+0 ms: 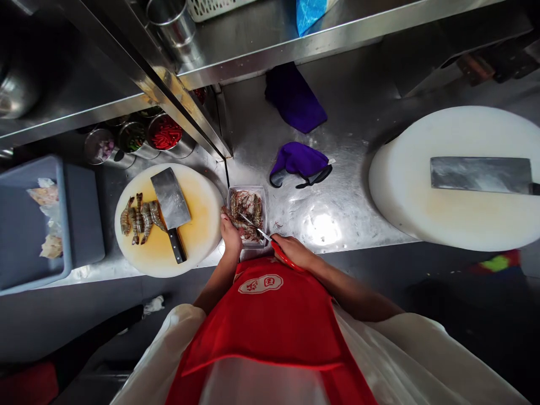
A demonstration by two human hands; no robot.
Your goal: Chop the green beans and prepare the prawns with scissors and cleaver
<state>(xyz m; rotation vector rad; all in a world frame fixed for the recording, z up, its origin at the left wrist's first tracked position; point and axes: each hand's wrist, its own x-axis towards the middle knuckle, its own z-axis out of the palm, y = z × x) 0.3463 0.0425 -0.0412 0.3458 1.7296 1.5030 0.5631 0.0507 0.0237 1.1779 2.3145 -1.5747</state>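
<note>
My left hand (232, 233) is closed on a shrimp (246, 227) above the near part of a small white box (265, 209). More shrimps (257, 209) lie inside this box. My right hand (294, 251) grips a pair of scissors (283, 255) by its red handles, its blades reaching left to the held shrimp. How far apart the blades are is hard to make out. Left of the box, a round white cutting board (202, 225) carries a cleaver (171, 199) with a black handle and several shrimps (141, 218) in a row.
A grey bin (86, 225) stands far left. Metal containers of red chillies (166, 133) and other ingredients sit behind the board. Purple cloths (299, 160) lie on the steel counter. At right, a thick white board (405, 208) bears another cleaver (481, 173). A metal shelf (337, 39) overhangs the back.
</note>
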